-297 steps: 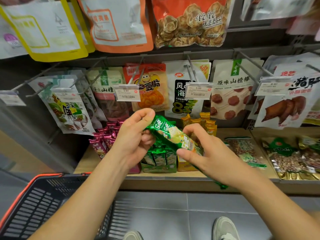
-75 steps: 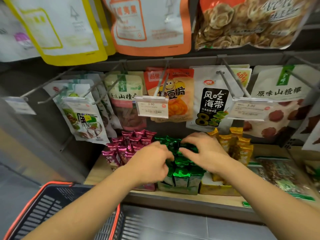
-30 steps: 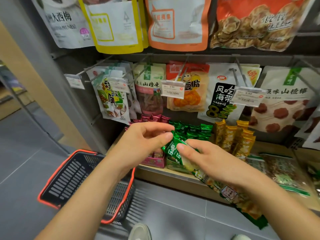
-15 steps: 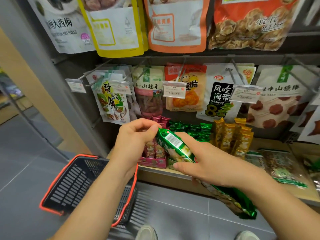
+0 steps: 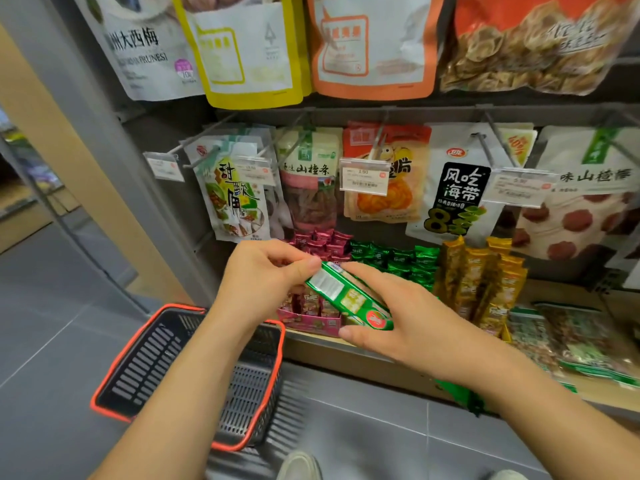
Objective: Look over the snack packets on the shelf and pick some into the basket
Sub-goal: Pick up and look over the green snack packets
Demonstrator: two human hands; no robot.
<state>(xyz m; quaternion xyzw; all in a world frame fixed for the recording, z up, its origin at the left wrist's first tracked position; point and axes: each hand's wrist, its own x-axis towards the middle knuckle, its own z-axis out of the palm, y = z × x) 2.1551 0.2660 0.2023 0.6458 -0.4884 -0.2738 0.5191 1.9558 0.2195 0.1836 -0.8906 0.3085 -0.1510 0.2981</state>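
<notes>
I hold a green snack packet (image 5: 348, 295) in front of the shelf, its back with the white label turned up. My left hand (image 5: 266, 282) pinches its upper end. My right hand (image 5: 394, 320) grips its lower end, and a strip of more green packets (image 5: 464, 396) hangs below that wrist. The black basket with an orange rim (image 5: 114, 372) sits on the floor under my left forearm and looks empty. Behind my hands the shelf (image 5: 374, 362) carries boxes of small pink packets (image 5: 311, 310), green packets (image 5: 394, 258) and yellow packets (image 5: 485, 282).
Larger snack bags hang on hooks in two rows above, with price tags (image 5: 363, 177) at the hook ends. Flat green bags (image 5: 568, 337) lie on the shelf at the right. A grey upright post (image 5: 104, 140) stands at the left. My shoe (image 5: 299, 465) shows on the grey floor tiles.
Over the last second both hands turned the green packet over, so its labelled back now faces up. The hanging strip swung further under my right wrist.
</notes>
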